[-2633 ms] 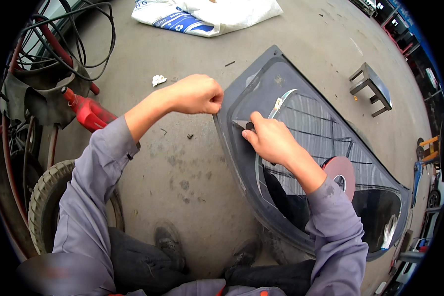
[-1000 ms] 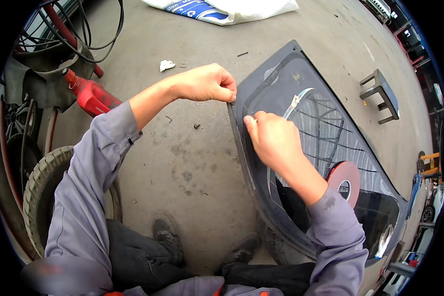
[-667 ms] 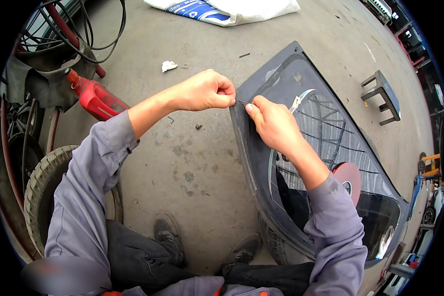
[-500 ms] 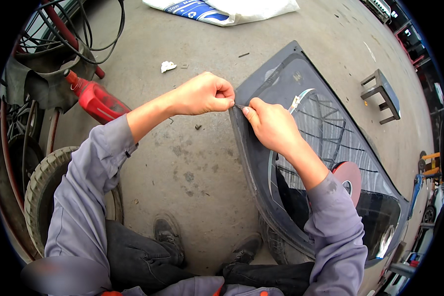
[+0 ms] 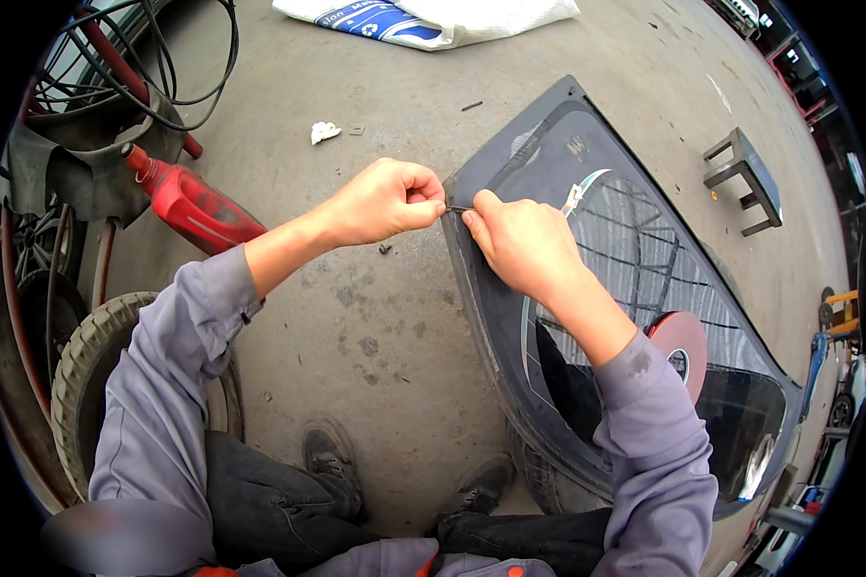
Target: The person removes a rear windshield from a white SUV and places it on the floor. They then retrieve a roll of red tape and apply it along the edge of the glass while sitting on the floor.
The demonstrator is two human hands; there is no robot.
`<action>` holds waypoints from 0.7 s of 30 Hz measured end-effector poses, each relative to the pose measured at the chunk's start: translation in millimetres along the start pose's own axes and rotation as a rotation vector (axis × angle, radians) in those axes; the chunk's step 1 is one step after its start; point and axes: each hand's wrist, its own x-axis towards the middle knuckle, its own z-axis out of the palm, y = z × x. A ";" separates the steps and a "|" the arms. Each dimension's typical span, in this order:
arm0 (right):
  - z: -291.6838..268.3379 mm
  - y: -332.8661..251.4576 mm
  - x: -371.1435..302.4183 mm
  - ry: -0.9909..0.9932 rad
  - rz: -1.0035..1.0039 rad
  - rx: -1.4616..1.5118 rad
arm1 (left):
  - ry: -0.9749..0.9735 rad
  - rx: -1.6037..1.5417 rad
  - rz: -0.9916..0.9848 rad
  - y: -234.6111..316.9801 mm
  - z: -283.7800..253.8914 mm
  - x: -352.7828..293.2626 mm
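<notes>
Dark grey and smooth, a large panel [image 5: 529, 178] with a window [image 5: 635, 236] set into it is lying slantwise on the person's right, its narrow corner pointing away and its near edge sitting above a tyre [image 5: 534, 471]. At the left edge of that panel, the left hand [image 5: 394, 204] is pinching with thumb and forefinger pressed together and the other fingers curling in; what lies between those fingertips is too small to tell. Just beside it, over the panel, the right hand [image 5: 520, 240] is closing its fingers around a thin dark tool [image 5: 461, 209], whose slim end is pointing left and meeting the left fingertips. Behind the right forearm, a red-edged roll of tape [image 5: 689, 335] is lying flat on the window, and a crumpled white glove-like thing [image 5: 758, 465] is resting near the panel's lower right end. On the concrete floor [image 5: 366, 298], a low dark stool [image 5: 755, 178] is standing well apart to the right, while a white and blue sack [image 5: 452, 21] is spreading out at the far side. Leftward, a red bottle [image 5: 202, 210] is lying partly behind the left forearm, a second tyre [image 5: 91, 361] is standing below it, and black cables [image 5: 232, 43] are looping above.
</notes>
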 end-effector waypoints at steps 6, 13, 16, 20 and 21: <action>1.5 5.6 2.0 0.028 -0.103 -0.120 | 0.085 0.140 0.137 -4.5 7.7 -2.6; 0.5 10.5 5.9 0.053 -0.215 -0.155 | 0.050 0.034 0.063 -10.7 3.8 1.0; 2.9 12.8 5.4 0.043 -0.218 -0.160 | 0.033 -0.014 0.037 -14.0 3.6 2.2; 2.0 12.5 4.9 0.001 -0.195 -0.172 | 0.011 -0.020 0.042 -13.0 2.6 3.1; 2.3 12.1 4.3 -0.001 -0.193 -0.170 | 0.009 -0.019 0.047 -13.6 2.8 3.4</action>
